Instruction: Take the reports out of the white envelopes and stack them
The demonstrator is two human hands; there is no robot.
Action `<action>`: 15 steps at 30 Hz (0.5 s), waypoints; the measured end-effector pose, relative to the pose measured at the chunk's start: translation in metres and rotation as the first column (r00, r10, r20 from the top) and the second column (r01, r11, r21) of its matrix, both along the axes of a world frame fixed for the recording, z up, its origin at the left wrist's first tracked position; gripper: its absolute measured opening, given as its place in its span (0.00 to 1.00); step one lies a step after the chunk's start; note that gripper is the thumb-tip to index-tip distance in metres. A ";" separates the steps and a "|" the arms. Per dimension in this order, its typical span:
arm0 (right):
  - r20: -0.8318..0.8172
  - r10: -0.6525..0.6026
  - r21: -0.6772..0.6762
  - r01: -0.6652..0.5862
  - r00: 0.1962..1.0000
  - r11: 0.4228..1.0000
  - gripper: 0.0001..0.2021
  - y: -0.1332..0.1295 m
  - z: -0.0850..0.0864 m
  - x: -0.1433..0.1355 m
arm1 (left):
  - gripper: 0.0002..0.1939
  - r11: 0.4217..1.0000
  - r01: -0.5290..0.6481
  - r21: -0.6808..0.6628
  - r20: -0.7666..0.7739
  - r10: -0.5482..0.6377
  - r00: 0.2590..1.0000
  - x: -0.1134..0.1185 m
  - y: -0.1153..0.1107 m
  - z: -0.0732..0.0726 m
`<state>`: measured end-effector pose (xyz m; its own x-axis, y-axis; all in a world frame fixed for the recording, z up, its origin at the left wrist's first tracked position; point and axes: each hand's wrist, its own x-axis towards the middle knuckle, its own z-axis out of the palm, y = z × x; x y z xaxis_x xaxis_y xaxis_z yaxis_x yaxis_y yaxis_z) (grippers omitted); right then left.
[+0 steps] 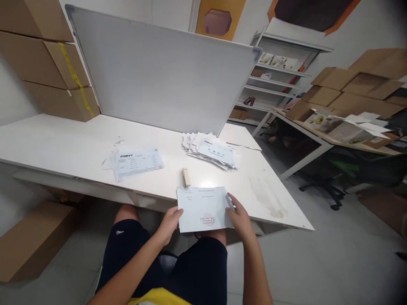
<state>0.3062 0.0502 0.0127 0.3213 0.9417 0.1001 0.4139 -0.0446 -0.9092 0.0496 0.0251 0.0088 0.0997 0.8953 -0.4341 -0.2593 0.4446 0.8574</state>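
Note:
Both hands grip a small stack of printed paper sheets (203, 209) with a round red stamp, tilted at the table's front edge. My left hand (171, 224) pinches the left side, thumb on top. On the right side, my right hand (238, 215) has its thumb over the face and its fingers around the edge. Just beyond the sheets stands a small beige stapler (186, 177). Farther left lie loose printed sheets (138, 164) marked PONY. A thick, uneven pile of stapled-looking papers (213, 150) rests behind and to the right of the stapler.
A whiteboard (165, 72) leans upright at the back of the white table (73, 142). Cardboard boxes (54, 63) are stacked at the left, and another box (38, 237) lies on the floor. Shelves (270, 84) and a second table with boxes (346, 93) stand at the right.

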 end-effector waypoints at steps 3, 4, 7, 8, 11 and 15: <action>0.124 -0.068 0.072 0.060 0.990 0.996 0.26 0.001 0.001 -0.002 | 0.22 0.999 -0.026 0.043 -0.023 0.027 0.999 0.004 0.006 -0.007; 0.193 -0.104 0.128 0.080 0.976 0.988 0.25 0.001 0.004 -0.008 | 0.22 0.997 -0.037 0.061 -0.021 0.038 0.999 0.006 0.008 -0.008; 0.389 -0.108 0.293 -0.011 0.915 0.956 0.22 0.001 0.021 -0.042 | 0.24 0.992 -0.058 0.112 -0.030 0.061 0.998 0.009 0.015 -0.008; 0.441 -0.027 0.305 -0.121 0.897 0.945 0.22 0.003 0.029 -0.058 | 0.24 0.990 -0.059 0.126 -0.032 0.064 0.997 0.010 0.017 -0.008; 0.633 0.257 0.204 -0.477 0.730 0.855 0.27 0.018 0.046 -0.104 | 0.24 0.986 -0.073 0.149 -0.024 0.077 0.997 0.012 0.021 -0.008; 0.760 0.436 -0.038 -0.636 0.482 0.771 0.32 0.045 0.047 -0.135 | 0.22 0.983 -0.105 0.149 -0.046 0.112 0.993 0.012 0.026 -0.010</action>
<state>0.1716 0.0949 0.0600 -0.5047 0.8190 0.2730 0.7758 0.5690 -0.2729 0.0613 0.0513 -0.0011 -0.0214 0.9536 -0.3003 -0.2512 0.2856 0.9249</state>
